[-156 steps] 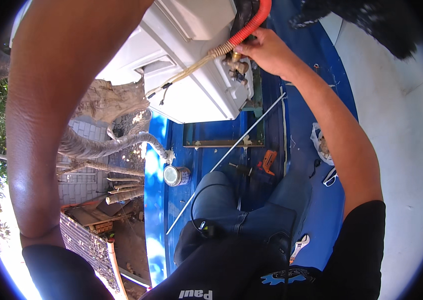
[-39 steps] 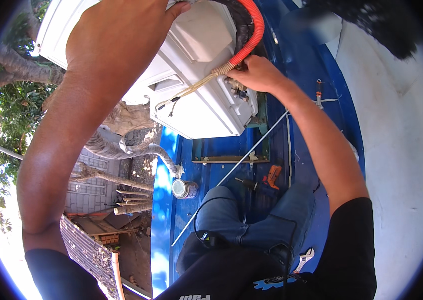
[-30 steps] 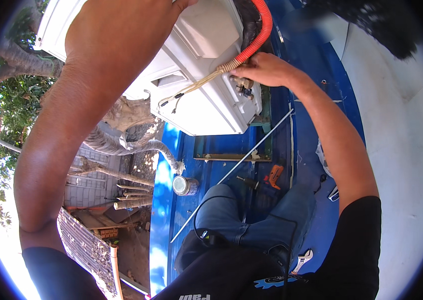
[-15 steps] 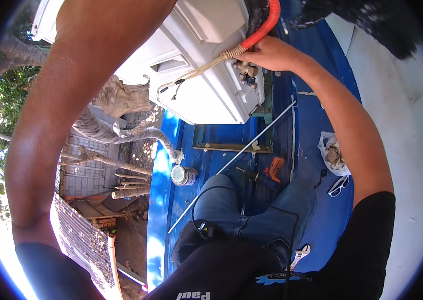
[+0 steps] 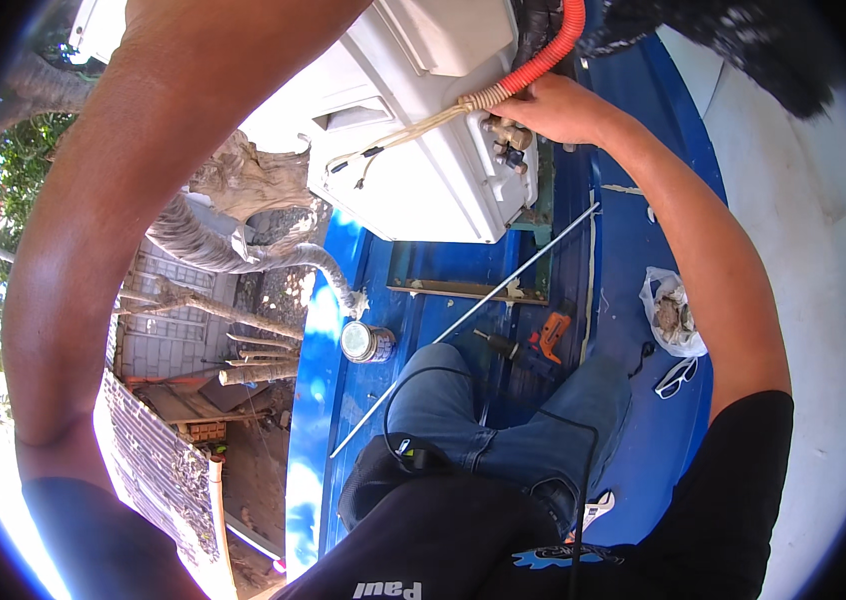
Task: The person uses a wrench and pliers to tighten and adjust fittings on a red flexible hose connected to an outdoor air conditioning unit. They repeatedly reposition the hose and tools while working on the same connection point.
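A white outdoor air-conditioner unit (image 5: pixel 423 190) stands tilted at the top, its lower corner over the blue metal surface. My right hand (image 5: pixel 558 108) grips its right side by the brass valves (image 5: pixel 508 140); the fingertips are partly hidden behind the conduit and casing. Beside that hand, a red corrugated conduit (image 5: pixel 548 58) runs down to a tan wrapped end, from which pale wires (image 5: pixel 393 138) hang across the casing. My left arm (image 5: pixel 128 200) reaches up along the left, and its hand lies beyond the upper edge.
A metal can (image 5: pixel 367 343), a long white rod (image 5: pixel 463 318) and an orange-and-black drill (image 5: pixel 549 338) lie around my knees. Right of them are a plastic bag (image 5: pixel 671 312) and white-framed glasses (image 5: pixel 677 378). Branches (image 5: pixel 253 258) and a drop lie left; a pale wall (image 5: pixel 813 250) rises right.
The unit has shifted slightly to the right, with its conduit and wires. My right hand has moved along with it, and my left forearm has swung a little.
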`<state>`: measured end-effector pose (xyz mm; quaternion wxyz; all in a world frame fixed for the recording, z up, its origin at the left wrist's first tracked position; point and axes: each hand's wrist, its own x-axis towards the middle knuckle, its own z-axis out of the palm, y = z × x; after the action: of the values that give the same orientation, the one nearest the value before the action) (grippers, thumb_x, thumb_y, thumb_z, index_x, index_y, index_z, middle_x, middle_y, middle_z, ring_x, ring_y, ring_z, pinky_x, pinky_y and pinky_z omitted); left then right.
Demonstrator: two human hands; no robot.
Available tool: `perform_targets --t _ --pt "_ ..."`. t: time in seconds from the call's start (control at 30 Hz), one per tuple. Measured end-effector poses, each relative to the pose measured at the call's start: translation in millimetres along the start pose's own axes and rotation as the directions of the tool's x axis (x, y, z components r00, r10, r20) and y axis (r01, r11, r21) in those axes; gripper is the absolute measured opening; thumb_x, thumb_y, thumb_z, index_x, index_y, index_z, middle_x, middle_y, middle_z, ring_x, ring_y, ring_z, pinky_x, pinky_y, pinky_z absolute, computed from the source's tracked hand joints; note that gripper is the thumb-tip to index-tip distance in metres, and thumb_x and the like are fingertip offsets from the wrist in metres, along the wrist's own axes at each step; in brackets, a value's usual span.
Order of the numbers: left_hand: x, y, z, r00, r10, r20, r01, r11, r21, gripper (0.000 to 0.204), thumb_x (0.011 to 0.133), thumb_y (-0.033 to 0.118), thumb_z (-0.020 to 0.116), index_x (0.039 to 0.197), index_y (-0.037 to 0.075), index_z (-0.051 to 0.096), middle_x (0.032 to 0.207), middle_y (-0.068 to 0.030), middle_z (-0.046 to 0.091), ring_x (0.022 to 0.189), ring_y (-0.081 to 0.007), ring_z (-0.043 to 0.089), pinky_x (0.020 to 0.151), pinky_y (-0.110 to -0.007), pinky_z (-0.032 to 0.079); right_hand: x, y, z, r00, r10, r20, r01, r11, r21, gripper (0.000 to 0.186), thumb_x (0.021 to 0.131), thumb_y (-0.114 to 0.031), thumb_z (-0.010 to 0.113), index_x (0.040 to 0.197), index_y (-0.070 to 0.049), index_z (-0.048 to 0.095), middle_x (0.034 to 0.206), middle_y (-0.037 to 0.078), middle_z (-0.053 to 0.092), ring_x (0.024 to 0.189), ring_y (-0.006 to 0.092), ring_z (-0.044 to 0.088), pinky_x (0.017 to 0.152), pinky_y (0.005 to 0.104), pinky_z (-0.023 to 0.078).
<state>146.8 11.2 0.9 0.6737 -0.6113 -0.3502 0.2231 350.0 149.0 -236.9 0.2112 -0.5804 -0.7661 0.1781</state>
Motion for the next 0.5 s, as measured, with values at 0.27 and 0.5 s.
perform_targets --t 0.27,0.5 --pt "-2.6 1.1 5.6 0.999 -0.021 -0.035 0.018 0.996 -0.083 0.016 0.084 0.014 0.076 0.099 0.01 0.079 0.101 -0.006 0.067 0.094 -0.0206 0.068 0.073 -0.032 0.051 -20.3 -21.7 -18.9 0.994 0.03 0.102 -0.057 0.962 0.268 0.057 0.095 -0.054 0.065 0.123 -0.006 0.072 0.101 0.013 0.076 0.087 0.0242 0.071 0.078 0.0391 0.056" --pt "-5.1 0.4 9.4 0.997 -0.05 -0.054 0.039 0.982 -0.184 0.017 0.086 0.015 0.072 0.1 0.008 0.078 0.102 -0.0067 0.068 0.095 -0.0213 0.068 0.076 -0.033 0.052 -15.4 -18.8 -17.9 0.992 0.055 0.11 -0.082 0.963 0.258 0.048 0.095 -0.049 0.068 0.119 -0.008 0.073 0.093 0.011 0.074 0.076 0.0235 0.068 0.068 0.038 0.054"
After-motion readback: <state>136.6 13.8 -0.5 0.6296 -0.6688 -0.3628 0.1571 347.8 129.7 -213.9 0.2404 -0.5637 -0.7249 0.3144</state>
